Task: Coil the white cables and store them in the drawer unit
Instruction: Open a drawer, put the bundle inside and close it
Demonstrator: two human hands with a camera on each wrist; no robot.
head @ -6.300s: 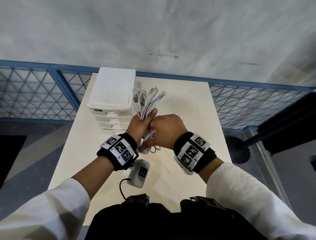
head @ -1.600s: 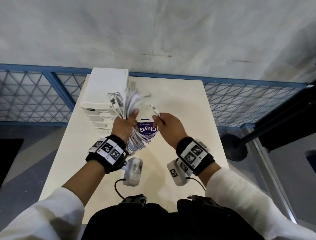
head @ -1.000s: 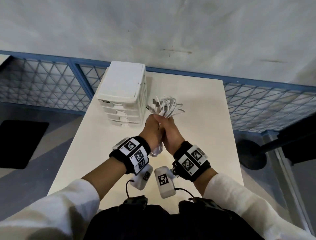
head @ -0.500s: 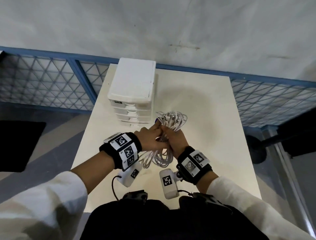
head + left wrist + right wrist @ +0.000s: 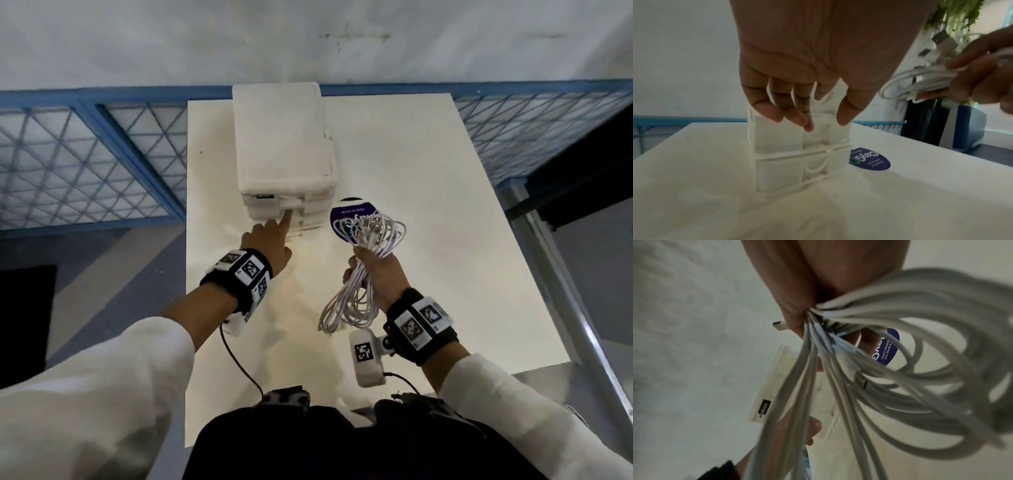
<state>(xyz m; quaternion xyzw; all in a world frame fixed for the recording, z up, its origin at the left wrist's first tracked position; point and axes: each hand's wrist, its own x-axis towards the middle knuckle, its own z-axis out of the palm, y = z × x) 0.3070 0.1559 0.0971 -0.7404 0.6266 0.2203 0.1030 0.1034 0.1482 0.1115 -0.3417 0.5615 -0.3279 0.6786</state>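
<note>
While the slack left hand (image 5: 270,240) touches the drawer unit (image 5: 284,147), the right hand (image 5: 376,274) grips upright cables (image 5: 359,274).

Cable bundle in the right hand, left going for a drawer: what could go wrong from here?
1. The right hand grips the white cables only mid-bundle; loose loops hang below and could spring open or snag on a drawer edge.
2. The left hand has only fingertips at a drawer front of the drawer unit; pulling one-handed may slide the light unit across the table.
</note>
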